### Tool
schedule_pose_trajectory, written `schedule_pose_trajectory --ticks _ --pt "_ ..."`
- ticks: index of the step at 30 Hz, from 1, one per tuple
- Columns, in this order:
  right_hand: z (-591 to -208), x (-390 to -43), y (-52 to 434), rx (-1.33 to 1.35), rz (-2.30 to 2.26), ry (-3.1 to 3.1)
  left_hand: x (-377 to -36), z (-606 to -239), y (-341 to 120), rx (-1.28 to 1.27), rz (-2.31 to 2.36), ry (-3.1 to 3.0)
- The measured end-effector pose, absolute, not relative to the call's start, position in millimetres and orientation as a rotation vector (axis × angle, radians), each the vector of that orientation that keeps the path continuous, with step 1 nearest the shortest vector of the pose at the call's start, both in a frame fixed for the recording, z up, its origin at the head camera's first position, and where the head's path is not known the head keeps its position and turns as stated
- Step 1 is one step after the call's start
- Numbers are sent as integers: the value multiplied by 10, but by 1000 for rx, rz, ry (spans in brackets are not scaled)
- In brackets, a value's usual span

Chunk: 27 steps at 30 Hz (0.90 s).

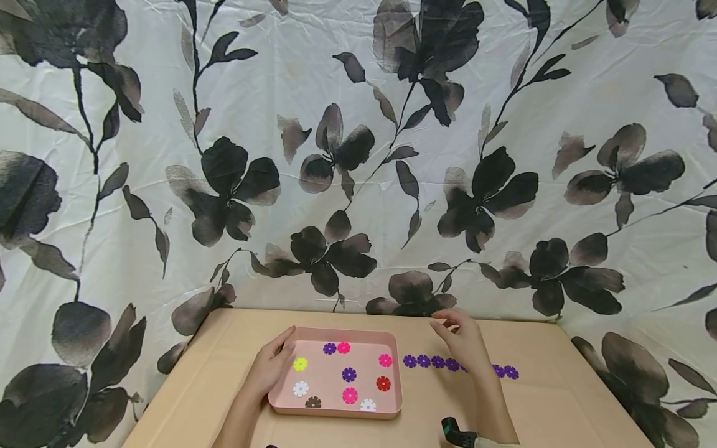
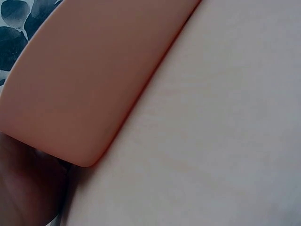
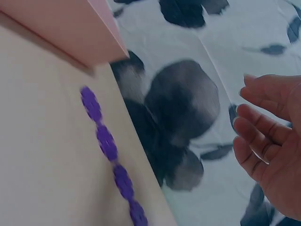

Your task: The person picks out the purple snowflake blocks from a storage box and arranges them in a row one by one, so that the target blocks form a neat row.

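- While I watch from the head camera, I see a pale tan table [image 1: 549, 398] pushed up against a hanging cloth backdrop [image 1: 358, 155], white with large black and grey flowers and leaves, which fills most of the view.
- On the table sits a shallow pink tray [image 1: 335, 410], and scattered in it I count small flower-shaped discs [image 1: 350, 374]: purple, pink, red, yellow, white and one dark brown.
- To the right of the tray, a row of purple discs [image 1: 424, 361] lies on the bare tabletop, running rightward near the table's far edge; part of it is hidden behind the right hand.
- My view of the left hand [image 1: 271, 364] shows it resting on the tray's left rim, fingers bent over the edge and gripping it; the left wrist camera gives only a blurred close view of the tray's rounded corner [image 2: 80, 94] against the tabletop.
- The right hand [image 1: 462, 342] hovers above the row of purple discs, fingers loosely extended and apart; I see nothing in it.
- From the right wrist camera, those fingers [image 3: 263, 127] appear relaxed and empty before the flowered cloth, with the purple row [image 3: 108, 143] and a tray corner [image 3: 94, 37] below.
- A dark green-lit device [image 1: 456, 430] sits at the right wrist.
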State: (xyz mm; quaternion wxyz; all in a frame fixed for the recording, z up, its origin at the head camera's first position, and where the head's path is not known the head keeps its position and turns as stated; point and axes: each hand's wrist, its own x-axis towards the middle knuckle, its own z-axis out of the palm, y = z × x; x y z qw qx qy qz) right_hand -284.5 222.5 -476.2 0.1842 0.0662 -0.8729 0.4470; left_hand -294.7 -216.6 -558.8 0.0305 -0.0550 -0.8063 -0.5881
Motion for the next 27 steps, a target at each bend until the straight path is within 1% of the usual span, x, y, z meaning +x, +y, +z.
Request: schedule_pose_trajectory --ticks 9,20,27 --pt "-4817 -2882 1787 330 1290 -2461 -2960 -5608 -2170 -169 -1811 -2475" --pt "-4909 -2836 1267 483 1390 -2580 -2964 -5607 -2168 -174 -1777 -2485" --pt "-5016 -2802 1018 634 1339 -2666 -2967 -5615 -2173 -169 -1771 -2489"
